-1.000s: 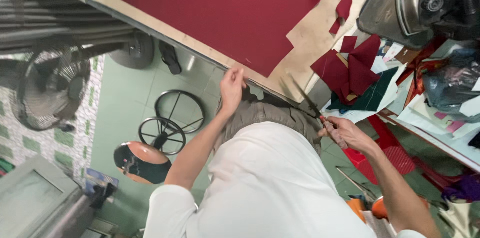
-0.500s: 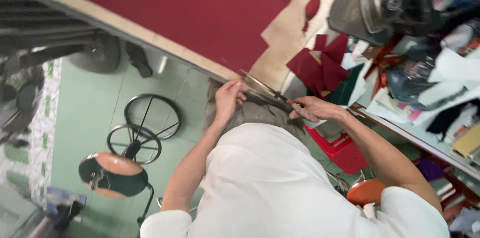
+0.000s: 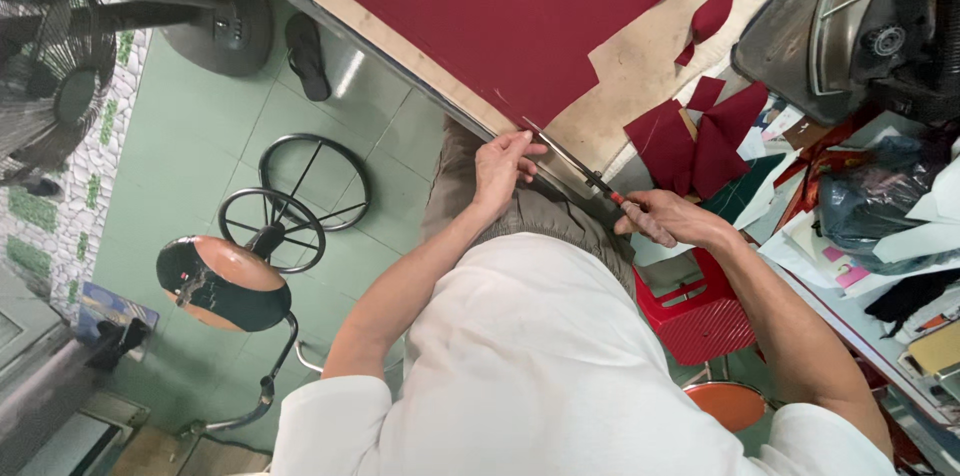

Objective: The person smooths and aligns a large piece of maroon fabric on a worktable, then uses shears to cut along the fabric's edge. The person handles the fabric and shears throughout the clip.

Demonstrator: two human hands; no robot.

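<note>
At the bench edge, seen from the head camera: one pair of scissors, one large sheet of dark red fabric, one scatter of about five red offcuts further along. Right hand wrapped around the scissor handles, fingers closed through the loops; blades lying nearly closed along the fabric's lower edge, pointing away toward the sheet. Left hand resting on the bench rim just beside the blades, fingers curled narrow, pinching the fabric edge. Off to the right, one grey machine and a heap of paper and bags. Below, on the green floor: two stools with round seats, one red plastic stool, one sandal, two fans.

Compared with half a second ago: both hands moved up to the bench edge, scissors now laid against the fabric instead of held over the lap.
</note>
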